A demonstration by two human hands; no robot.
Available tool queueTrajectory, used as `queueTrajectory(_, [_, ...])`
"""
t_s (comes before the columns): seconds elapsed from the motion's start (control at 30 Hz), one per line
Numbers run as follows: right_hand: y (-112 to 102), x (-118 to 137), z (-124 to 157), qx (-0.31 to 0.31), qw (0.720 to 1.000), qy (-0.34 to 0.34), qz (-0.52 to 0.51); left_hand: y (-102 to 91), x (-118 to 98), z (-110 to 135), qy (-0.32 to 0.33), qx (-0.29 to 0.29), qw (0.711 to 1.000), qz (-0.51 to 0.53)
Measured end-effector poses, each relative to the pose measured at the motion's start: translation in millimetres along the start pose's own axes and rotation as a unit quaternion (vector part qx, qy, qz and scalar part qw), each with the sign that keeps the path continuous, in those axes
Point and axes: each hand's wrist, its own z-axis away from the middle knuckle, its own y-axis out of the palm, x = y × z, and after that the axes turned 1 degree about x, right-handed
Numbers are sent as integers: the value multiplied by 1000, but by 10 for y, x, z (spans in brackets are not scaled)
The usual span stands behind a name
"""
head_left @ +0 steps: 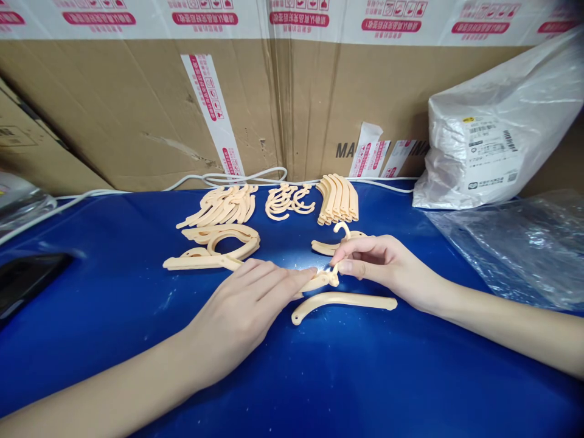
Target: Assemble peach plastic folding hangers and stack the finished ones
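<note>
peach plastic hook [341,230]: small curled piece, upright at mid table; lower stem pinched by the right hand, curl standing clear above the fingers.
right hand [387,264]: thumb and forefinger closed tight on the hook stem, wrist resting low; fine pinch probably to steer the stem end.
left hand [246,304]: fingers straight and together, curled round nothing; tips pressed flat on a curved peach plastic arm [319,281], seemingly to pin it against sliding.
junction: hook stem meets the arm end just under the right fingertips; joined or merely touching, cannot tell.
loose parts: second curved peach arm [342,301] just in front of both hands; another peach piece [322,246] just behind the right fingers; both near, likely for easy reach.
sorted stock: fanned peach arms [223,207], heap of peach hooks [289,201], stacked peach arms on edge [340,198], in a row at the back, sorted by kind.
whole hangers [219,243]: peach, laid flat left of centre.
surface: blue table [365,377].
surroundings: taped brown cardboard boxes [137,121] behind; white cable [246,177] along them; white plastic bag [497,134] at right.
</note>
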Motion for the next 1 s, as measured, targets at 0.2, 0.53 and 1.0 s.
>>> queueTrajectory(0.2, [44,-9,23,5,999,-7,34,-10,-11,1,1,-10,1000,-24])
queueTrajectory(0.53, [111,11,48,-5,999,-36,-13,-19,-25,-41,1,-45,995,-89])
queueTrajectory(1.0, [74,-13,-1,-36,996,-26,-77,29,15,-32,4,-24,998,-51])
